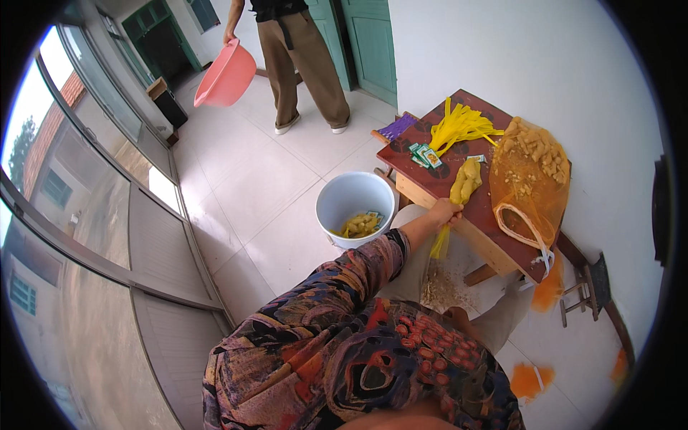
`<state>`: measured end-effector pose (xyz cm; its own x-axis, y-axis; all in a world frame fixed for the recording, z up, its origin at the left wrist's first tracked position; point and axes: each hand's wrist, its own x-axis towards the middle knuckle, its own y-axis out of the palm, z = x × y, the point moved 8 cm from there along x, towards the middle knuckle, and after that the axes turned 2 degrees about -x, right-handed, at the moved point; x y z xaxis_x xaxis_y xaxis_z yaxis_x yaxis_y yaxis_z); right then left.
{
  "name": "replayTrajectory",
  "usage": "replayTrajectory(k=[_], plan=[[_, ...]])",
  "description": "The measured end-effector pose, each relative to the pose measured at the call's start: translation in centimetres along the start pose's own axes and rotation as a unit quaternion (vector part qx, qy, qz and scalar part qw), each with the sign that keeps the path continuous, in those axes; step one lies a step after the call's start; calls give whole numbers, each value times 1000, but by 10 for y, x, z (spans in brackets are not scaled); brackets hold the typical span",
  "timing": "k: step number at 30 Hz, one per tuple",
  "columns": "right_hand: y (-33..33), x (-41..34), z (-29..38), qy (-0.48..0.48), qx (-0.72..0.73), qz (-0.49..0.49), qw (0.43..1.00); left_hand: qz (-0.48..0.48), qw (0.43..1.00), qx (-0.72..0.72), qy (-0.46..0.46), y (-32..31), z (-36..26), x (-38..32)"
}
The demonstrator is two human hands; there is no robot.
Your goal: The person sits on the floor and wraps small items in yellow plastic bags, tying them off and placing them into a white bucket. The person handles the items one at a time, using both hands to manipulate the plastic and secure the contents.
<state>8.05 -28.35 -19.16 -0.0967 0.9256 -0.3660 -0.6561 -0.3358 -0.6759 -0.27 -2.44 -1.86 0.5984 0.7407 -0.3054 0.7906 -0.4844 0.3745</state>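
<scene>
My left hand [445,211] grips the gathered neck of a small yellow net bag [465,181], whose filled end lies over the wooden table's front edge. Knobbly tan pieces, perhaps ginger root, fill it, and its loose tail hangs below my fist. My right hand is out of view. To the right on the dark red tabletop [473,110] lies a large orange mesh sack [529,183] of similar tan pieces. Behind the held bag are a bundle of empty yellow net sleeves [465,128] and several small printed labels [424,155].
A pale bucket [355,185] left of the table holds filled yellow net bags [359,226] with labels. Debris [443,287] litters the floor between my legs. Another person [303,59] stands ahead, holding a pink basin [226,75]. A small stool [588,290] stands by the right wall.
</scene>
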Motion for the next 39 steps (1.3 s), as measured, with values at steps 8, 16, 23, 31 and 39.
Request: replayTrajectory(k=[8,16,23,31,39], plan=[[-2,0,-16,150,186,12,971,-71,948,259,172,-11,-11,-26],[17,18,-26,167,350,26,921,42,900,410,145,9,80,-133],[66,34,-127,213,477,30,852,265,930,255,-28,39,112,-172],[47,34,-95,118,345,9,931,-322,911,96,240,-353,-189,-358],[41,31,-63,112,239,27,964,-471,878,85,18,-398,70,-397]])
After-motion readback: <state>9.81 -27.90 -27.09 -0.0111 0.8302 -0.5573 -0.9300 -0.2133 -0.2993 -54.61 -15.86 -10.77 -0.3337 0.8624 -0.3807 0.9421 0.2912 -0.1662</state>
